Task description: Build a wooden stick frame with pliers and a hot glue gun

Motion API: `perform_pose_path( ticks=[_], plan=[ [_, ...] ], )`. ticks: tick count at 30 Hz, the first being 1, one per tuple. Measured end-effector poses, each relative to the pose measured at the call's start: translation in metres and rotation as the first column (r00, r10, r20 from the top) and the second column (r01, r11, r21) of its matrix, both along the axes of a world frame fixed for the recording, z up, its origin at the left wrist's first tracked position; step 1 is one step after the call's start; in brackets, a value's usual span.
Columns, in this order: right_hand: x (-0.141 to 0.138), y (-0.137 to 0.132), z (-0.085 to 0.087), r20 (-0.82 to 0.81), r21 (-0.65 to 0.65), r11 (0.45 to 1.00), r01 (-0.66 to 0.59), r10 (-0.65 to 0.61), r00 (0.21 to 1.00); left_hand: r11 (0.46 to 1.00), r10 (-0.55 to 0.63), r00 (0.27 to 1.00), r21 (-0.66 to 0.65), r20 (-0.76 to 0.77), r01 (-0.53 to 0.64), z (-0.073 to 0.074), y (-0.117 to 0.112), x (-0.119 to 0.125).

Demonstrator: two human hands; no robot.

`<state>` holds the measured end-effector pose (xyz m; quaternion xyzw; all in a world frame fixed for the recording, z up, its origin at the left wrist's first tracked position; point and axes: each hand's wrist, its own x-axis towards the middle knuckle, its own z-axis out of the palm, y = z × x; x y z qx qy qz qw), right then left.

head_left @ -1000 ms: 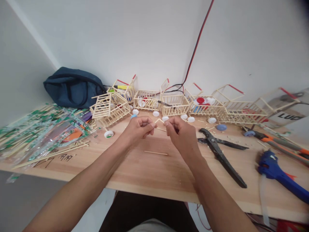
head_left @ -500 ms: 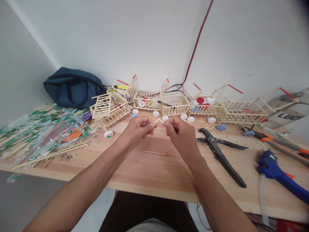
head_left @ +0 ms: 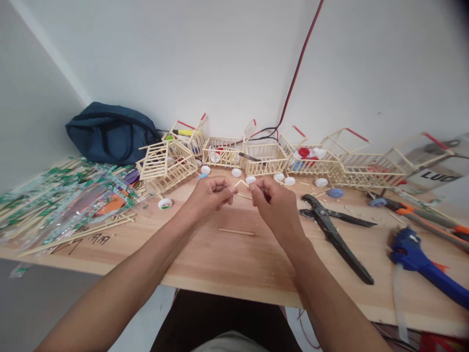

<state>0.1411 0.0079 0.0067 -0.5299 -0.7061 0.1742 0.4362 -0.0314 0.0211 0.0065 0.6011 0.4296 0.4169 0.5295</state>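
Note:
My left hand [head_left: 210, 195] and my right hand [head_left: 273, 203] are raised just above the wooden table [head_left: 234, 259], both closed in a pinch. Between them they hold two short wooden sticks joined in a small angle [head_left: 242, 184], one end in each hand. A single loose stick [head_left: 236, 231] lies on the table just in front of my hands. Behind my hands stands a row of small carts built from sticks [head_left: 264, 159], with bottle-cap wheels and red handles.
Black pliers [head_left: 335, 234] lie to the right of my hands. A blue glue gun [head_left: 421, 261] and orange-handled cutters [head_left: 421, 217] lie farther right. Packets of sticks [head_left: 62, 203] cover the left side, with a dark blue bag [head_left: 110, 132] behind. A red and black cable [head_left: 296, 73] hangs down the wall.

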Motion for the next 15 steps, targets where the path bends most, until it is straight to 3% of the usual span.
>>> perform_pose_path(
  ticks=[15],
  plan=[
    [0.0002,-0.0001,-0.0011,-0.006,0.0,1.0,-0.002,0.002,1.0,1.0,-0.002,1.0,0.012,-0.002,0.002,0.0014,-0.0002,0.0001]
  ],
)
